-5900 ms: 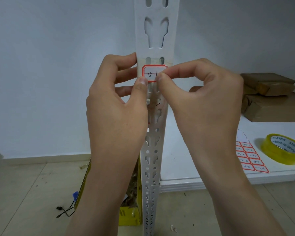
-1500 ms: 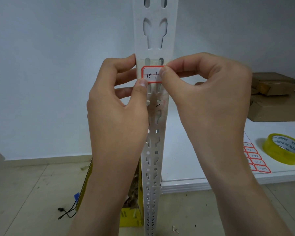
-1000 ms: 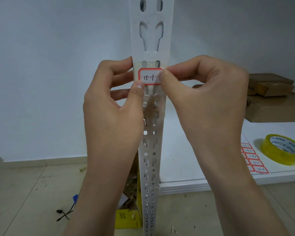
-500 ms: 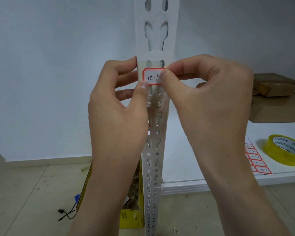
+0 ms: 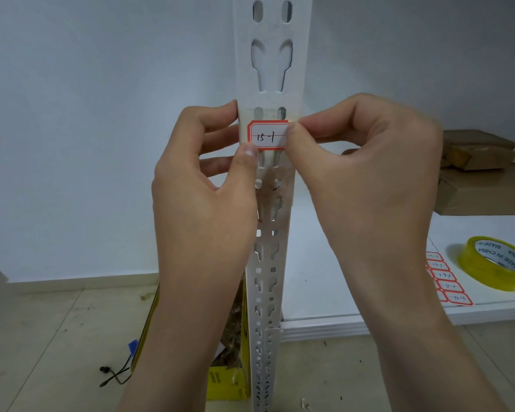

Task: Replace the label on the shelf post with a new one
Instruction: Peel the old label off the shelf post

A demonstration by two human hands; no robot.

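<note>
A white slotted shelf post (image 5: 270, 69) stands upright in the middle of the view. A white label with a red border (image 5: 267, 135), handwritten "15-1", sits on the post's front at hand height. My left hand (image 5: 202, 185) grips the post from the left, fingers curled behind it and thumb tip pressed at the label's lower left corner. My right hand (image 5: 360, 162) pinches the label's right edge between thumb and forefinger. A sheet of red-bordered labels (image 5: 446, 281) lies on the white shelf board (image 5: 324, 292) at the right.
A yellow tape roll (image 5: 497, 263) lies on the shelf board near the label sheet. Brown cardboard boxes (image 5: 482, 173) are stacked at the back right. A yellow box of scraps (image 5: 226, 379) and a black cable (image 5: 116, 376) sit on the tiled floor left of the post.
Both hands have stayed on the label and post throughout. Only the camera view has shifted slightly; the label sits in the same place on the post.
</note>
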